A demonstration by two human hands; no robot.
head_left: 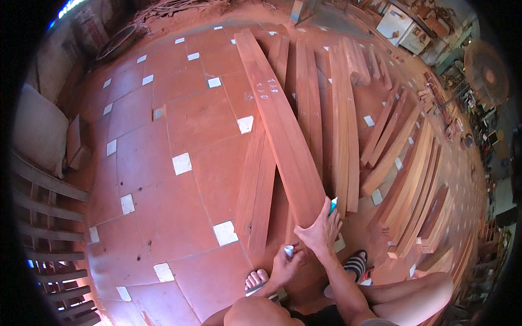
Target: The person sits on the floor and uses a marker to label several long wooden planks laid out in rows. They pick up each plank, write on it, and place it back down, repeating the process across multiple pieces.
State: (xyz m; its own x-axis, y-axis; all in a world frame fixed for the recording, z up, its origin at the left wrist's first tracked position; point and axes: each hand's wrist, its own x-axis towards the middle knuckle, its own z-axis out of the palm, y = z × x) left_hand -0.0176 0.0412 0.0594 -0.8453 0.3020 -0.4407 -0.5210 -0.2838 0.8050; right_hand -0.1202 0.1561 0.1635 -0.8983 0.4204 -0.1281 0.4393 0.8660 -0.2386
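From my station I count one left hand point(287, 266), one right hand point(322, 233), two sandals point(355, 265), one long marked beam point(283, 130), one teal object point(333, 205) and one small pale cylinder point(289, 250). The other timber lengths point(340, 130) number more than a dozen, though crowding toward the right rim keeps me from an exact figure.

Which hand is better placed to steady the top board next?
Probably the right hand: it touches that board, while the left hand is apart from it, holding a small pale object.

A woodworking shop: sawn beams point(291, 141) cover the tiled floor point(209, 185).
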